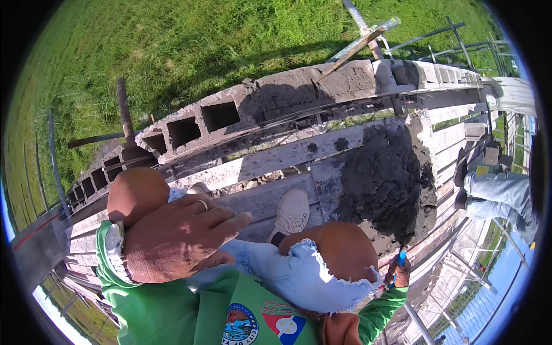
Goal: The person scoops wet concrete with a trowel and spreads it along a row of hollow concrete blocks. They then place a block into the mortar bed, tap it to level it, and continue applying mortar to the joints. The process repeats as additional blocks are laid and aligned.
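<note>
My left hand (178, 236), with a ring and a wristwatch, lies flat on my left thigh beside my bare knee (137, 192) and holds nothing. At the lower right, my right hand (398, 275) is closed around the blue handle of a tool (401, 257); the tool's working end is hidden. It sits at the near edge of a dark grey mortar pile (385, 184) heaped on the planks. My white shoe (292, 213) rests on a plank (264, 158) between my knees. I wear a green long-sleeved shirt and torn denim shorts.
A hollow concrete block wall (276, 98) runs along the far side of the planks, with a wooden stick (352, 50) leaning on it and a rusty rod (123, 109) standing at its left. Another person's jeans-clad legs (497, 192) are at the right. Grass lies beyond and below.
</note>
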The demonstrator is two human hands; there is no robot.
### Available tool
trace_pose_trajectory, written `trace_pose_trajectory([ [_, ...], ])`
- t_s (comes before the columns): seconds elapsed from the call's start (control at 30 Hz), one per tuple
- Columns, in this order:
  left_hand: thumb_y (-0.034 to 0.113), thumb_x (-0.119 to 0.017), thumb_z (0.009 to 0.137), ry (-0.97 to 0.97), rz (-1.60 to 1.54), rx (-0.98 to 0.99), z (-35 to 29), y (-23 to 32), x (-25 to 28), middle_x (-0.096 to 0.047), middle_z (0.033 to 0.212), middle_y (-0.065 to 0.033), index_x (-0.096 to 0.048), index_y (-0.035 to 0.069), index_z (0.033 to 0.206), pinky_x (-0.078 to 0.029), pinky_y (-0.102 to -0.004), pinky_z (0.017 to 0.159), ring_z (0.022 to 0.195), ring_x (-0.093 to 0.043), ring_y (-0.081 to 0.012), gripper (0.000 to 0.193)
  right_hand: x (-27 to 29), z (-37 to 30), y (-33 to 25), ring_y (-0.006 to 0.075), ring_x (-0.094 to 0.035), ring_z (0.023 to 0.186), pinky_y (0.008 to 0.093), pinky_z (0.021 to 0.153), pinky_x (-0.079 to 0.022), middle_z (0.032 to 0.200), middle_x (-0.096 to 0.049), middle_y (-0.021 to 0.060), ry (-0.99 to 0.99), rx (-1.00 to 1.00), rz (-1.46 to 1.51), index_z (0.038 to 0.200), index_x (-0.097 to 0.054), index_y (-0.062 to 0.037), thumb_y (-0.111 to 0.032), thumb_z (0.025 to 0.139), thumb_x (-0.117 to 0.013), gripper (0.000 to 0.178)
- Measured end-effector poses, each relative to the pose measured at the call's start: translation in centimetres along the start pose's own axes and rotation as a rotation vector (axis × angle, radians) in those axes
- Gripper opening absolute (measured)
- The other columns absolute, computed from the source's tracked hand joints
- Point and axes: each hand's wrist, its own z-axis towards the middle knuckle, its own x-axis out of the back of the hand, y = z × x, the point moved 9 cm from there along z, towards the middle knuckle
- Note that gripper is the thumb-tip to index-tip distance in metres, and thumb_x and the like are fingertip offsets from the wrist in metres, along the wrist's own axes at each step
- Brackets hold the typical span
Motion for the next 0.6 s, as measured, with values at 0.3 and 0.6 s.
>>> trace_pose_trajectory([
  [0.3, 0.026, -0.074, 0.092, 0.129, -0.058, -0.278, -5.6, 1.9, -1.7, -0.068, 0.101, -0.0124, -0.059, -0.003, 0.129, -0.051, -0.0392, 0.091, 0.096, -0.067, -0.0290, 0.050, -23.5, 3.0, -17.9, 0.0233, -0.061, 0.055, 0.0385, 0.050, -0.048, 0.069, -0.060, 0.0068, -0.311, 0.097, -0.859, 0.103, -0.060, -0.0038, -0.016, 0.087, -0.072, 0.023],
  [0.6, 0.021, -0.059, 0.092, 0.289, 0.147, -0.137, -8.2, 3.6, -2.2, -0.071, 0.103, -0.0127, -0.064, -0.003, 0.129, -0.052, -0.0408, 0.093, 0.099, -0.070, -0.0277, 0.044, -58.8, 7.0, -25.9, 0.0398, -0.069, 0.084, 0.0507, 0.073, -0.054, 0.093, -0.071, 0.0183, -0.552, 1.085, -2.331, 0.118, -0.064, -0.0038, -0.015, 0.086, -0.070, 0.034],
])
